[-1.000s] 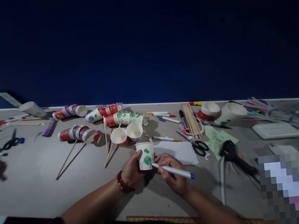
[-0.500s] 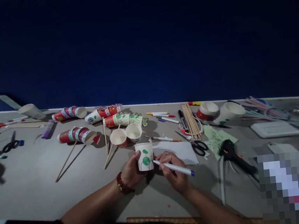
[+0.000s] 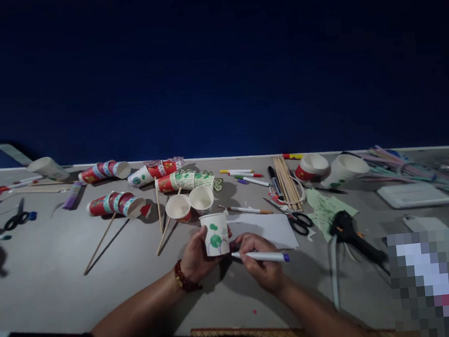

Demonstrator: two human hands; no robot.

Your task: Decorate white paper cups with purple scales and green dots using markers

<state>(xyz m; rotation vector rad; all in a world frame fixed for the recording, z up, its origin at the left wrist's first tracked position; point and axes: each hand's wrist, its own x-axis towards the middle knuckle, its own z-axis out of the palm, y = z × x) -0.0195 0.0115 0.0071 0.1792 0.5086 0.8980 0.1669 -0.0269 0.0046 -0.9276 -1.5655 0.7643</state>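
My left hand [image 3: 197, 253] is closed around a white paper cup [image 3: 217, 234] with green dots and thin purple curved lines near its base. The cup stands nearly upright above the table. In my right hand [image 3: 262, 260] is a white marker [image 3: 265, 256] with a purple end, its tip pointing left and just short of the cup's lower right side. A sheet of white paper [image 3: 264, 229] lies behind my right hand. Two more paper cups, a red one [image 3: 178, 208] and a white one [image 3: 201, 199], stand just beyond the held cup.
Stacked-cup figures [image 3: 188, 180] lie at the back, some with wooden sticks. Several markers [image 3: 244, 174], a bundle of sticks [image 3: 287, 182], scissors [image 3: 300, 222], green paper scraps [image 3: 326, 209] and a black glue gun [image 3: 356, 238] lie to the right. Another pair of scissors [image 3: 19, 216] is at far left.
The marker tip has drawn away from the cup, down a little and flatter. The cup has turned slightly and shifted left, so the purple lines face me more.
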